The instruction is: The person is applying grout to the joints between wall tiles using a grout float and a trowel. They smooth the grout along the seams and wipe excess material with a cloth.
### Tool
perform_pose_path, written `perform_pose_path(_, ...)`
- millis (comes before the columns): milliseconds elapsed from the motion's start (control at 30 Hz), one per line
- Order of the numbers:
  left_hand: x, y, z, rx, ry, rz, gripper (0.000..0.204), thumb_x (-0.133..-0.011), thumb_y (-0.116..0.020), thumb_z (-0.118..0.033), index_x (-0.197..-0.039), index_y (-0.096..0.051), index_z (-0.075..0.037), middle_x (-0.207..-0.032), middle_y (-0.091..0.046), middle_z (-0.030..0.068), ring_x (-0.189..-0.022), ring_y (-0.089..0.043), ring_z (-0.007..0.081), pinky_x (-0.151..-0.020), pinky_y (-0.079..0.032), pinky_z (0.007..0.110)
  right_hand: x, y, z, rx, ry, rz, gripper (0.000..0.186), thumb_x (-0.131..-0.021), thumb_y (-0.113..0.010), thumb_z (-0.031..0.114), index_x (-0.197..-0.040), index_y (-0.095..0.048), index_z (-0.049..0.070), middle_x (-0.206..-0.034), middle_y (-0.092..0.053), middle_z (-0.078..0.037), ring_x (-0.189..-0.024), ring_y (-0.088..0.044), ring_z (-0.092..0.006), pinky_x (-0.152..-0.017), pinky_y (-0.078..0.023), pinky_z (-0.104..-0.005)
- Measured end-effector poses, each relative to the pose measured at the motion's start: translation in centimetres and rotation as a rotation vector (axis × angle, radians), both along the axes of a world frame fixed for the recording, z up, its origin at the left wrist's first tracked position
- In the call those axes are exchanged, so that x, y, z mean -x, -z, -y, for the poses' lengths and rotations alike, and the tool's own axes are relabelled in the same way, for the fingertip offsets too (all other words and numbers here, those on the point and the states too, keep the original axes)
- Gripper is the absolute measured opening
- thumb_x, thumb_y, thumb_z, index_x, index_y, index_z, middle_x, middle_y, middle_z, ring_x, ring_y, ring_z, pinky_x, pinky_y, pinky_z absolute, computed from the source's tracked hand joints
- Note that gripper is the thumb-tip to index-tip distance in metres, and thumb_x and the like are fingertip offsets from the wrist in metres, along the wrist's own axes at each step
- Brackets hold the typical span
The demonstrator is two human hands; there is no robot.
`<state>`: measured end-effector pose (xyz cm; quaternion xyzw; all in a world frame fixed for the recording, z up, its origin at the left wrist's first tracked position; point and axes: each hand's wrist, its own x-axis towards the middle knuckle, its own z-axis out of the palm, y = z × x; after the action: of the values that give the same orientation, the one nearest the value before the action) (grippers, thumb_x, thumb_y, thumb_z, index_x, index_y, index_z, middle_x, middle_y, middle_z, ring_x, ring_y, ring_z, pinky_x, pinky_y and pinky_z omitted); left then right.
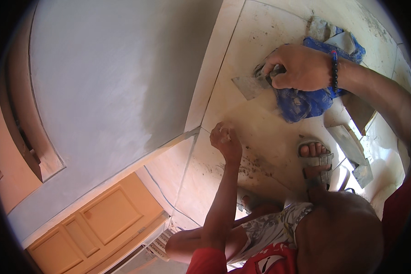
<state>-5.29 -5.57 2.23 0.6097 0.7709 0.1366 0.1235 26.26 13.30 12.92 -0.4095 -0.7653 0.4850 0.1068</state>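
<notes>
My right hand (297, 68) is closed over a dark grip attached to a flat metal blade (248, 88), like a putty knife or trowel. Beneath and around it lies a crumpled, dusty blue bag or cloth (301, 105), with grey scraps (325, 28) at its upper end. My left hand (226, 139) is lower, near the tile joint at the wall's base, its fingers curled and whitened; whether anything is inside them is unclear. My sandalled foot (315, 153) rests on the pale tiled floor (242, 55), which has dark crumbs and smudges.
A grey wall (114, 77) with pale skirting fills the left, with a brown wooden frame (45, 155) at its side. An orange wooden door (114, 210) and a thin cable (171, 203) lie lower left. Flat metal and board pieces (349, 150) lie at the right.
</notes>
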Motion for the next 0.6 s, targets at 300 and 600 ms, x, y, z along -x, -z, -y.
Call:
perform_pose_path(300, -0.4, 1.0, 1.9, -0.084, -0.09, -0.079, 0.057, -0.088, -0.062, -0.025, -0.135, -0.042, 0.001, -0.143, -0.033, 0.0218, -0.131, -0.03, 0.0415, -0.108, -0.022, 0.055, 3.9, -1.0, 0.3, -0.178, -0.159, 0.097, 0.022, -0.076, -0.059, 0.01, -0.095, -0.066, 0.0, -0.085, -0.068, -0.016, -0.084, -0.065, -0.0381, -0.078, -0.052, -0.0438)
perform_pose_path(600, 4.2, 1.6, 4.0, -0.061, -0.255, -0.158, 0.073, -0.088, -0.061, -0.024, -0.146, -0.026, 0.002, -0.148, -0.025, 0.0255, -0.137, -0.022, 0.0451, -0.111, -0.016, 0.058, 13.3, -2.6, 2.0, -0.403, -0.362, 0.19, 0.02, -0.077, -0.055, 0.004, -0.095, -0.062, 0.001, -0.086, -0.064, -0.018, -0.083, -0.064, -0.0356, -0.076, -0.051, -0.0441)
